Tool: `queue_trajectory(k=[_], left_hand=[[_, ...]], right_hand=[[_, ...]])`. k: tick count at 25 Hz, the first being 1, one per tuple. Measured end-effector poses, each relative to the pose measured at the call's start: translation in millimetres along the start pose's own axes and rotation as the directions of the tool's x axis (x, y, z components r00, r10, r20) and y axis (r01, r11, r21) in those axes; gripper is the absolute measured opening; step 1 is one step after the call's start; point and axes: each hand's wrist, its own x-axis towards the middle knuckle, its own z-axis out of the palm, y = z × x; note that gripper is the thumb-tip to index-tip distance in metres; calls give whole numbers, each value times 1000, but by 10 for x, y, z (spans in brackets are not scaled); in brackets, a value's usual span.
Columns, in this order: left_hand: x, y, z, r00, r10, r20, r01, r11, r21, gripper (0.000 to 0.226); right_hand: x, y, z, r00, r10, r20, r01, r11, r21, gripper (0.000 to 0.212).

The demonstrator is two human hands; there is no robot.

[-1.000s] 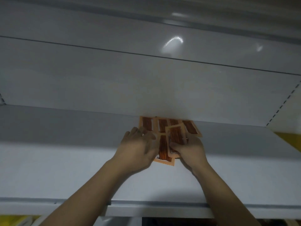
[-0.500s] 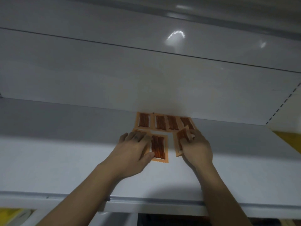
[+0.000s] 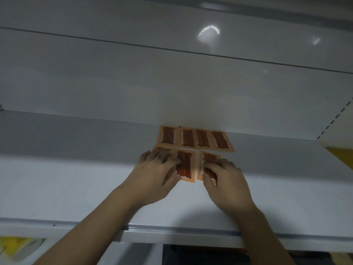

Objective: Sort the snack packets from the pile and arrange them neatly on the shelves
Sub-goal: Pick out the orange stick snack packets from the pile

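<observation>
L hand (image 3: 152, 178) pressed flat on mid pkt (image 3: 186, 165), R hand (image 3: 227, 185) flat on right pkt (image 3: 209, 157), white shelf (image 3: 72, 188)

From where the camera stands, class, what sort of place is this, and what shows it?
Probably a shop or stockroom: a long white shelf with a slotted upright, and identical orange snack packets laid in rows.

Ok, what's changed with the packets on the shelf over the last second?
The right hand has laid its packet, earlier held tilted above the others, flat on the shelf, right of the middle front packet. The left hand shifted left, uncovering that middle packet; its fingertips now touch the left edge. The back row of four stayed put.
</observation>
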Motion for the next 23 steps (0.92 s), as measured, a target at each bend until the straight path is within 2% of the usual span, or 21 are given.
queue_trajectory(k=[4,6,8,11,23], left_hand=[[-5,7,-5,1000,3,15,-3,1000,-24,44],[-7,-1,12,1000,17,17,-16,999,-30,43],[-4,-9,16,999,30,15,-30,999,-27,47],[-1,1,8,998,57,-11,-57,998,-2,50],[-3,18,55,998,60,-23,-61,998,-5,42]], right_hand=[[-7,-16,0,998,-47,-44,51,992,113,35],[-30,-69,-12,992,-110,66,104,990,92,49],[-50,-90,15,982,-113,154,106,993,56,59],[-38,-73,13,987,-48,156,32,994,104,54],[-11,-56,60,980,-97,172,88,994,63,71]])
